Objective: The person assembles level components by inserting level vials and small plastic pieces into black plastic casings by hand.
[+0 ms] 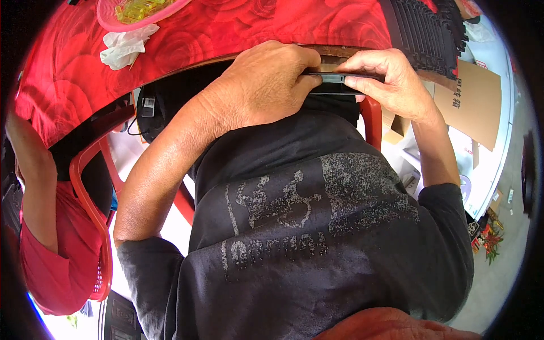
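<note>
At the table's near edge, both hands hold a thin, dark strip-shaped piece [333,78] between them. A pale, translucent section shows along its middle. My left hand [266,84] pinches its left end between thumb and fingers, the back of the hand facing up. On the other end, my right hand [394,80] grips with thumb below and bent forefinger above. Most of the piece's ends are covered by my fingers, so its exact kind cannot be made out.
A red rose-patterned cloth [226,28] covers the table. On it are black slotted plastic pieces [422,37] in a row, crumpled white plastic [127,46] and a pink basket [105,20] with yellow translucent pieces. A cardboard box [476,102] stands right; another person's arm [35,187] is left, beside a red chair [85,164].
</note>
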A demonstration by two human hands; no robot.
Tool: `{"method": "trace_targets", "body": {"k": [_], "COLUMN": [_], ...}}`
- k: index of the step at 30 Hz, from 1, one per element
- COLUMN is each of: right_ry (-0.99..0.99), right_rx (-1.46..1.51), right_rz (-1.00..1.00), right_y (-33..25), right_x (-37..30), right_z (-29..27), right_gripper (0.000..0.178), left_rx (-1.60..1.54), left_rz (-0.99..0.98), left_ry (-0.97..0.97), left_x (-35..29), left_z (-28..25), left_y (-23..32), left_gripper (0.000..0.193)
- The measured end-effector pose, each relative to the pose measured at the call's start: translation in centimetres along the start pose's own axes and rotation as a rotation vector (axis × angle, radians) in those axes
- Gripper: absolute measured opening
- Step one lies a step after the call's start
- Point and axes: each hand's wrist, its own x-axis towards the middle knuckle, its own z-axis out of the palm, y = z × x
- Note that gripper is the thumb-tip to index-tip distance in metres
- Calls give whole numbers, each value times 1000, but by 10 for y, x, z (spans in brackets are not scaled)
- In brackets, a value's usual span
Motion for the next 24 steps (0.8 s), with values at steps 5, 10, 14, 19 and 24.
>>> {"method": "trace_targets", "body": {"k": [5,10,14,19,24], "right_ry": [-9,5,22,52,68], "right_rx": [11,-6,-12,-46,-63], "right_rz": [2,12,20,-14,-37], "right_y": [0,-1,0,2,1], "right_x": [0,2,4,3,4], "right_z": [-3,0,2,5,6], "right_gripper": [18,20,19,16,15], "left_rx": [36,60,59,69,77], "left_rz": [-17,-18,-36,-61,-31], "left_ry": [13,33,14,-27,-45], "left_x": [-1,-1,1,4,9], "left_z": [1,3,1,-3,2], "left_y": [4,4,5,7,3], "left_gripper": [17,17,17,19,21]}}
